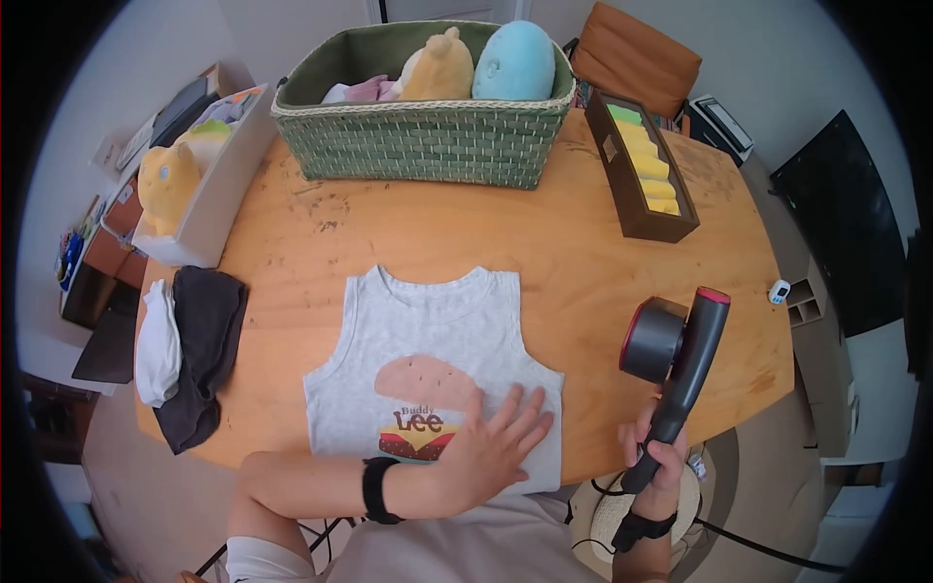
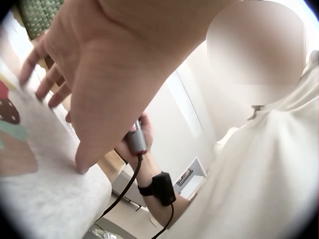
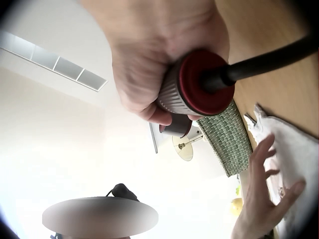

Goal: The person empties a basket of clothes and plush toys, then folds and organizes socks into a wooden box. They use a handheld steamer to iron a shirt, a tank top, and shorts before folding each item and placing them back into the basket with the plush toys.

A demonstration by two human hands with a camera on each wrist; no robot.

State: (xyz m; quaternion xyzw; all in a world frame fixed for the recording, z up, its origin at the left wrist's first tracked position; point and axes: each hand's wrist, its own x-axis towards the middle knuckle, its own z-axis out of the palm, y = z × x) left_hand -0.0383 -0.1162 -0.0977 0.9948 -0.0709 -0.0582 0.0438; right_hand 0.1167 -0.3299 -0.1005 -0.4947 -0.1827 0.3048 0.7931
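A light grey sleeveless top [image 1: 428,311] lies flat on the table, its printed burger and lettering partly covered by my left forearm and hand. My left hand [image 1: 494,442] rests on the lower right of the top with its fingers spread. To the right, my right hand [image 1: 666,474] grips the handle of a dark grey handheld garment steamer [image 1: 686,379] with red trim. Its round head points up and left, held off the top near the table's right front. A black cord [image 3: 274,59] runs from the handle's end in the right wrist view.
A green woven basket [image 1: 418,146] with plush toys stands at the back of the wooden table [image 1: 292,223]. A brown box [image 1: 656,229] of rolled yellow cloths is back right. At left are a white box [image 1: 219,219], dark folded clothing [image 1: 206,330] and a white cloth [image 1: 157,345].
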